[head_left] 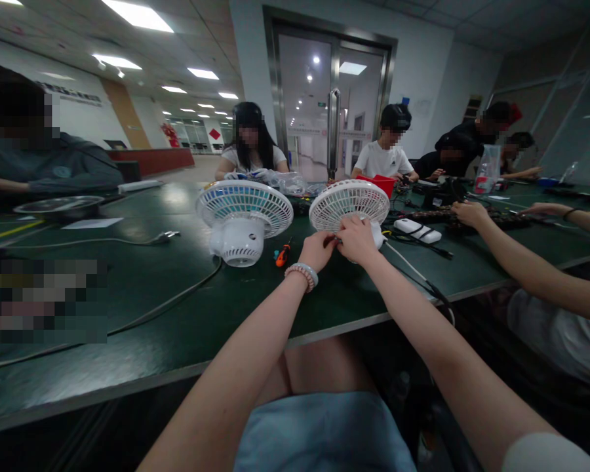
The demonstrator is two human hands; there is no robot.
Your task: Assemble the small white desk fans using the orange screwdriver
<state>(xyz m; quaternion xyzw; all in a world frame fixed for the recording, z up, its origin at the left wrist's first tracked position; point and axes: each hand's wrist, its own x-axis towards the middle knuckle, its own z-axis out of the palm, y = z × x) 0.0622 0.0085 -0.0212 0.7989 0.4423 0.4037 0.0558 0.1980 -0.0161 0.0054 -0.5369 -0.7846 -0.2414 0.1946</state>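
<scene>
Two white electric fans lie face-up on the green table, their grilles tilted back. My right hand is closed against the housing of the right-hand fan and covers much of it. Close beside it, my left hand has its fingers pinched together at the fan's near side; what they hold is hidden. To the left stands the other fan, touched by neither hand. An orange and black screwdriver lies between the two fans, near my left hand.
The green table ends in a pale front edge. A white box with black cable lies to the right, a red bin behind. A fan cord and plug lie left, before a metal bowl. Co-workers sit around.
</scene>
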